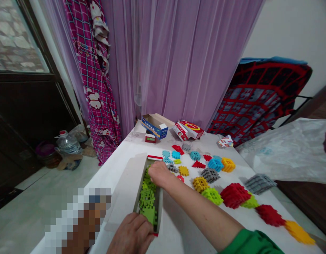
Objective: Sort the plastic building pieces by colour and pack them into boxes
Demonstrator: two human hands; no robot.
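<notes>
A long open white cardboard box (159,211) with red ends lies in front of me, its white lid flap (127,187) folded out to the left. Inside it is a row of green plastic interlocking building pieces (147,197). My right hand (159,173) reaches over the box's far end, closed, with its fingertips hidden among the pieces. At the near end, my left hand (133,233) has its fingers curled over the box's left edge, close to the last green pieces.
Stacks of red (235,195), grey (210,174), yellow (200,184) and blue (215,164) pieces spread across the white-covered table to the right. A blue carton (154,127) and a red-and-white carton (189,129) stand at the back, before purple curtains. A pixelated patch covers the lower left.
</notes>
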